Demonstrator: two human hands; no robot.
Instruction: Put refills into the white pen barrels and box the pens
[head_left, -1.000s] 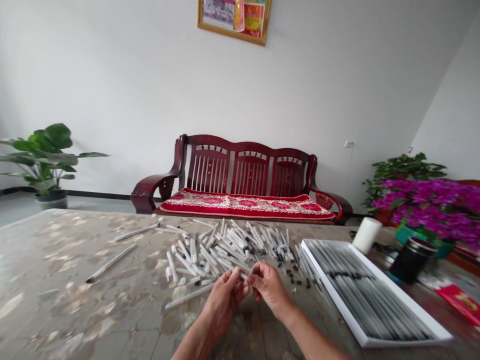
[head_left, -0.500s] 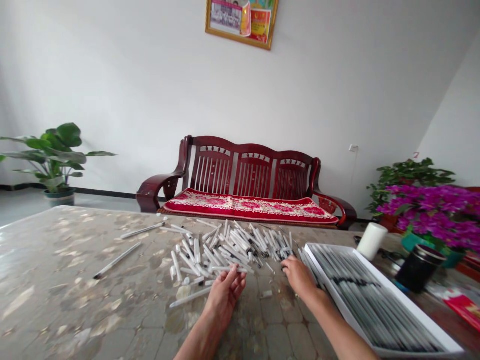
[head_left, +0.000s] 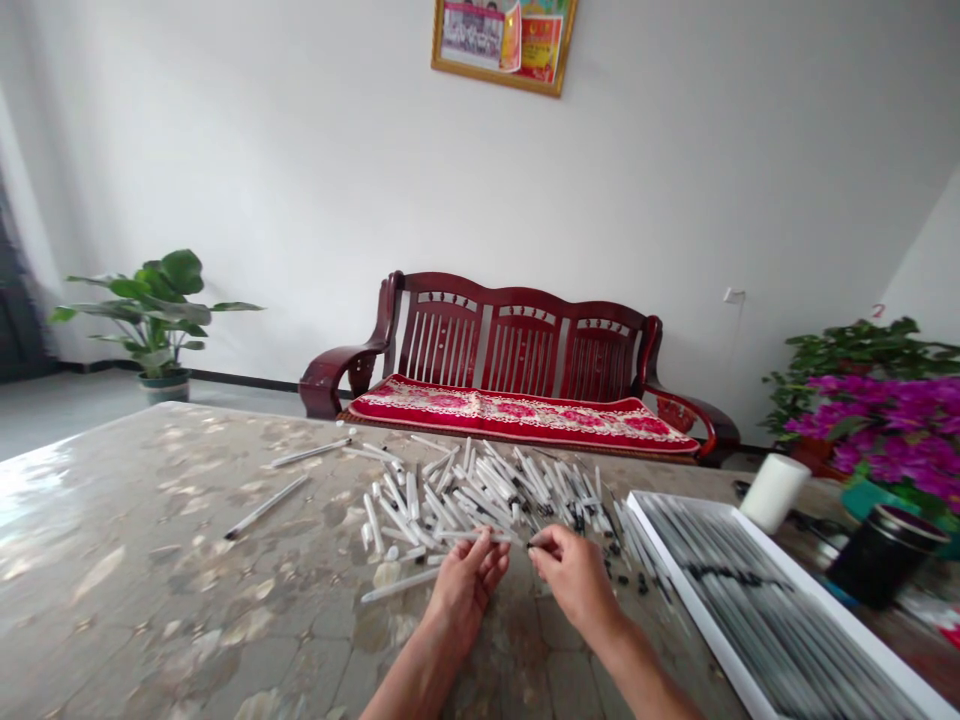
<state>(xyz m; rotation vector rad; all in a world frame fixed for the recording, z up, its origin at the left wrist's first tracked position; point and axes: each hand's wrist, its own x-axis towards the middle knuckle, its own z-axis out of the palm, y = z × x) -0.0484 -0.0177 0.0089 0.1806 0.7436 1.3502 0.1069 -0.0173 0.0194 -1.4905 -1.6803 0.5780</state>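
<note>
White pen barrel [head_left: 474, 537], slim and plain, is pinched crosswise in the grip of my left hand [head_left: 465, 588], with thumb and fingertips closed together on it just above the worktop [head_left: 150, 560]. My right hand [head_left: 574, 578] is just beside it, its grip closed on a small dark piece [head_left: 533, 544] whose end points at the near end of the barrel. The two are close, but I cannot tell whether they touch. Just beyond both grips lies a loose heap of white barrels [head_left: 480, 485] mixed with little black parts, spread over the marbled surface. One more barrel [head_left: 397, 585] lies flat just left of my left grip, and a long pen [head_left: 266, 507] lies well apart, farther left. Near my right grip, to its right, is a white tray [head_left: 682, 499] packed with rows of pens. Beyond the tray stand a white cup [head_left: 774, 493] and a dark jar [head_left: 881, 555]. Past the heap, off the worktop, a dark red wooden bench [head_left: 517, 340] stands against the wall.
</note>
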